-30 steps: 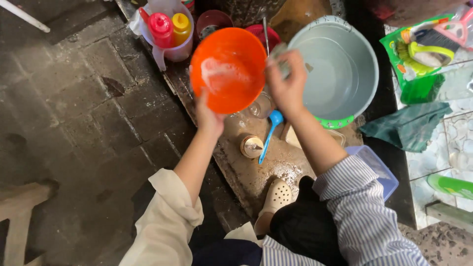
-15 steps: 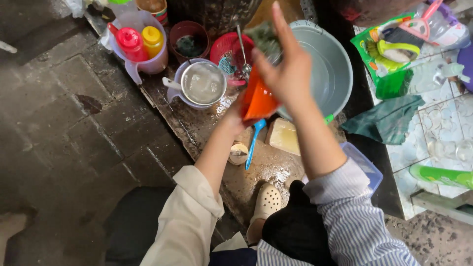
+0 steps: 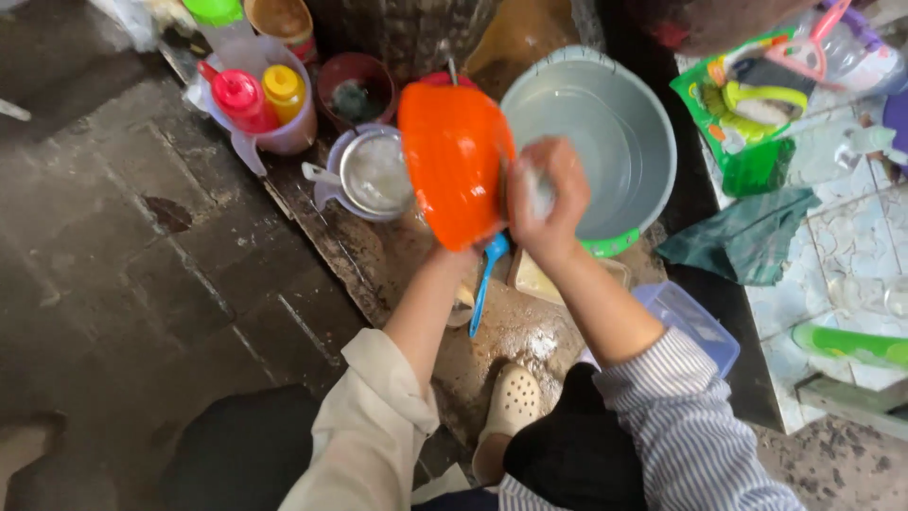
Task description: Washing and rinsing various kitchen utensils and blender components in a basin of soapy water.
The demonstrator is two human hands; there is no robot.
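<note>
I hold an orange plastic bowl (image 3: 452, 166) up in front of me, its outer side turned toward the camera. My left hand (image 3: 454, 248) grips its lower rim from underneath and is mostly hidden by it. My right hand (image 3: 547, 199) is closed on a pale scrubbing sponge (image 3: 539, 194) pressed against the bowl's right edge. A blue-handled spoon (image 3: 484, 284) lies on the wet ground just below the bowl.
A large grey basin (image 3: 605, 142) with water sits behind my right hand. To the left stand a metal strainer in a lilac cup (image 3: 371, 175), a jug with red and yellow bottles (image 3: 260, 99), and a dark red bowl (image 3: 355, 90). A blue plastic tub (image 3: 695, 326), a green cloth (image 3: 752, 237) and my sandalled foot (image 3: 509, 412) are nearby.
The orange bowl has been turned from inside-facing, through edge-on, to outside-facing. My right hand moved from the far rim to the bowl's right edge, and the view shifted.
</note>
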